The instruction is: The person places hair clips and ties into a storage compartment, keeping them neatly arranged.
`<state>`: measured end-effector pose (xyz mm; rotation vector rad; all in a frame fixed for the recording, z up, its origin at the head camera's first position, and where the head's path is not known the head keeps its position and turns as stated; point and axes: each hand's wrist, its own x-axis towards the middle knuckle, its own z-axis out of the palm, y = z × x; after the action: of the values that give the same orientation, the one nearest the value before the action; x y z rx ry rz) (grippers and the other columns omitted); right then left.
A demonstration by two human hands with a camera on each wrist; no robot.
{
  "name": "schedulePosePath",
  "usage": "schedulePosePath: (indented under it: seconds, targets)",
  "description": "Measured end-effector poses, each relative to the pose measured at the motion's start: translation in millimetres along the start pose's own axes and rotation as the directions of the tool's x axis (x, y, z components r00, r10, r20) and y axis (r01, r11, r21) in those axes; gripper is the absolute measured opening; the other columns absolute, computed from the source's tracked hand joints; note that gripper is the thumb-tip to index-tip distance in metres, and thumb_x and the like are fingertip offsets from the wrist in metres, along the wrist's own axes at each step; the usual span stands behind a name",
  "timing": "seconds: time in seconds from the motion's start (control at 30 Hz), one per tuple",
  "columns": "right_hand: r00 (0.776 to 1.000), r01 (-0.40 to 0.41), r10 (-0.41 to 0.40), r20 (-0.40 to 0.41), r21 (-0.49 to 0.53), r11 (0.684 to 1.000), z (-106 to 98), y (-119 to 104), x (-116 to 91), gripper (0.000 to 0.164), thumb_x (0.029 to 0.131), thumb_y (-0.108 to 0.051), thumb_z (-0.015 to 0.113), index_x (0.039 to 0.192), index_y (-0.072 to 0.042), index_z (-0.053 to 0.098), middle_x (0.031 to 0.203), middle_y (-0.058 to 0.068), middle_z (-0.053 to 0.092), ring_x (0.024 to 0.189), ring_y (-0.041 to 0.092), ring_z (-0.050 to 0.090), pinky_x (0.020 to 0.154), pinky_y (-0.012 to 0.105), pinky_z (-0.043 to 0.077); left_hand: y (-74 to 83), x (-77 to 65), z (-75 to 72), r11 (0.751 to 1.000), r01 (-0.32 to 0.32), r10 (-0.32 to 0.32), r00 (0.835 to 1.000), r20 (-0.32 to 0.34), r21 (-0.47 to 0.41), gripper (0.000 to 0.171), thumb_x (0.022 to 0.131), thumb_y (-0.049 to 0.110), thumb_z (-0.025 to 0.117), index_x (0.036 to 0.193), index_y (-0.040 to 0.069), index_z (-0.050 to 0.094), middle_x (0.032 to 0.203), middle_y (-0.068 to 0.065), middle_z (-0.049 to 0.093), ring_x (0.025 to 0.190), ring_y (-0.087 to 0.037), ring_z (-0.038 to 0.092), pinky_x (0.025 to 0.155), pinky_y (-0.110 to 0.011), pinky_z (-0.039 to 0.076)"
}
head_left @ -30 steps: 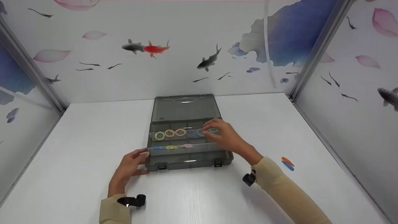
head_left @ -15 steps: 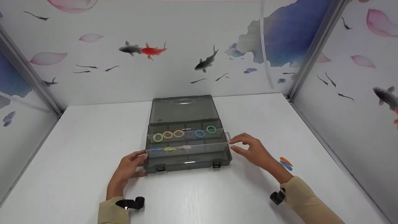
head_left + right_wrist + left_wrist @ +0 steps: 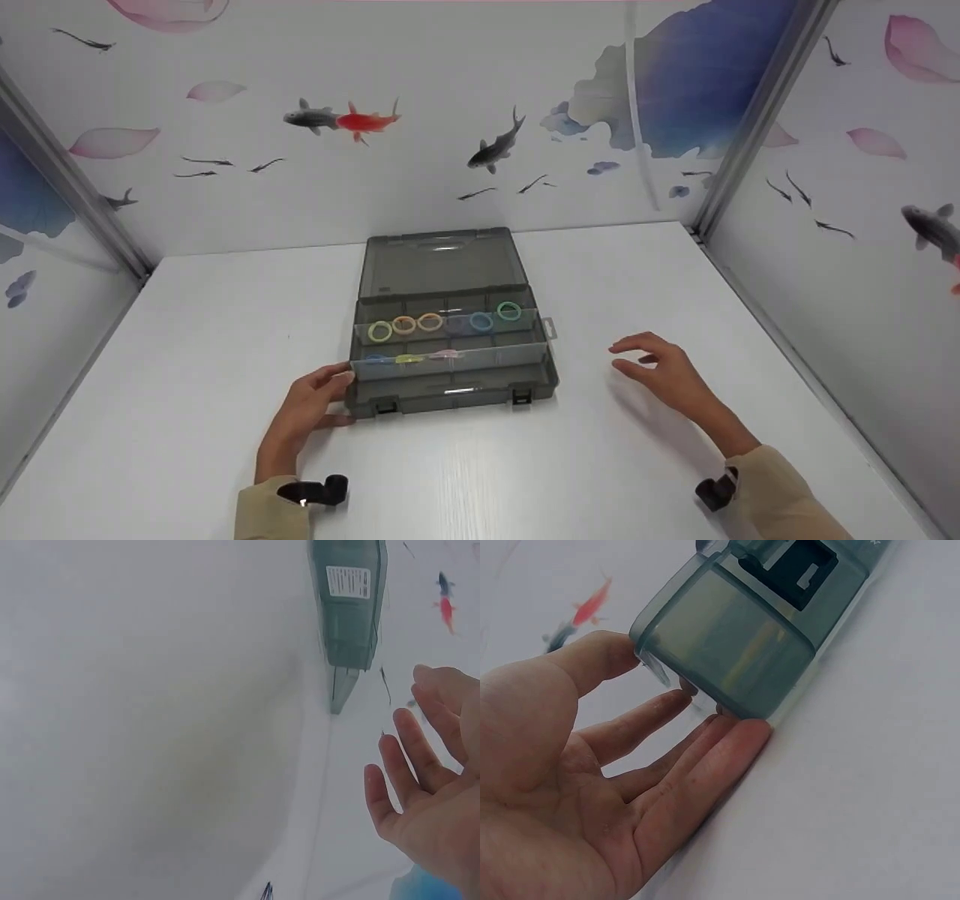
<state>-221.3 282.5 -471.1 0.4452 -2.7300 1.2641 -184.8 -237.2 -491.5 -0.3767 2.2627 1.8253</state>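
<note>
A smoky grey plastic organizer box (image 3: 454, 390) lies unfolded on the white table, its lid (image 3: 442, 262) leaning back. Rings in yellow-green (image 3: 380, 331), orange, peach, blue (image 3: 481, 322) and green (image 3: 508, 310) line one row. Blue, yellow (image 3: 409, 358) and pink (image 3: 445, 355) slim pieces sit in the row nearer me. My left hand (image 3: 300, 405) rests its extended fingers against the box's left end; the left wrist view shows the fingertips (image 3: 754, 731) at its lower corner. To the right of the box, my right hand (image 3: 671, 375) hovers with nothing in its loosely bent fingers.
White walls (image 3: 420, 172) printed with fish and petals enclose the table (image 3: 225, 315) at the back and sides. A small hanging tab (image 3: 551, 328) juts from the box's right side. The right wrist view shows a barcode label (image 3: 349, 582) on the box.
My right hand has withdrawn from above the rings toward the right, past the box edge. The green ring shows fully now. The orange and blue pieces on the table are now hidden behind that hand.
</note>
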Motion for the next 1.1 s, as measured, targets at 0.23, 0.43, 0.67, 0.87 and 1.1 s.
schedulePosePath:
  seconds: [0.23, 0.43, 0.67, 0.87, 1.1]
  targets:
    - [0.996, -0.088, 0.089, 0.017, -0.042, 0.995, -27.3, 24.6, -12.2, 0.034, 0.093, -0.031, 0.072, 0.122, -0.013, 0.072, 0.126, 0.006, 0.068, 0.114, -0.006, 0.054, 0.092, 0.018, 0.051, -0.1, -0.8, 1.4, 1.000, 0.004, -0.004, 1.000, -0.002, 0.007, 0.057, 0.101, 0.037, 0.058, 0.150, 0.010, 0.045, 0.152, -0.021, 0.045, 0.133, -0.037, 0.052, 0.083, -0.035, 0.064]
    - [0.974, -0.215, 0.217, 0.063, -0.032, 0.976, -51.3, 46.3, -23.6, 0.046, 0.095, -0.036, 0.069, 0.132, -0.011, 0.065, 0.138, 0.016, 0.060, 0.127, 0.030, 0.058, 0.086, 0.016, 0.052, 1.7, -1.9, 1.7, 1.000, 0.004, -0.004, 1.000, 0.000, 0.007, 0.057, 0.101, 0.038, 0.059, 0.149, 0.010, 0.046, 0.150, -0.022, 0.048, 0.131, -0.034, 0.055, 0.083, -0.035, 0.063]
    - [0.933, -0.349, 0.352, 0.072, -0.049, 0.936, -65.8, 61.6, -32.7, 0.050, 0.095, -0.041, 0.068, 0.131, -0.008, 0.065, 0.131, 0.018, 0.064, 0.108, 0.009, 0.058, 0.081, 0.019, 0.048, 1.0, -2.4, 0.3, 1.000, -0.010, 0.010, 1.000, 0.016, 0.006, 0.057, 0.102, 0.036, 0.058, 0.150, 0.008, 0.044, 0.153, -0.022, 0.043, 0.135, -0.038, 0.050, 0.084, -0.036, 0.063]
    - [0.922, -0.371, 0.380, 0.079, -0.106, 0.922, -66.2, 64.9, -34.2, 0.053, 0.090, -0.041, 0.074, 0.126, -0.004, 0.067, 0.127, 0.021, 0.065, 0.109, 0.023, 0.060, 0.074, 0.018, 0.051, 0.6, -1.5, -1.3, 1.000, -0.010, 0.010, 1.000, 0.015, 0.004, 0.058, 0.102, 0.037, 0.058, 0.150, 0.008, 0.044, 0.152, -0.022, 0.044, 0.134, -0.037, 0.050, 0.085, -0.037, 0.063]
    - [0.927, -0.356, 0.369, 0.066, -0.153, 0.922, -66.3, 64.3, -32.7, 0.043, 0.090, -0.033, 0.075, 0.120, -0.003, 0.070, 0.124, 0.024, 0.064, 0.111, 0.034, 0.060, 0.073, 0.022, 0.054, 0.8, 0.4, -1.5, 1.000, -0.015, 0.015, 1.000, 0.016, 0.006, 0.058, 0.101, 0.037, 0.058, 0.150, 0.007, 0.044, 0.153, -0.023, 0.042, 0.136, -0.040, 0.049, 0.086, -0.038, 0.063]
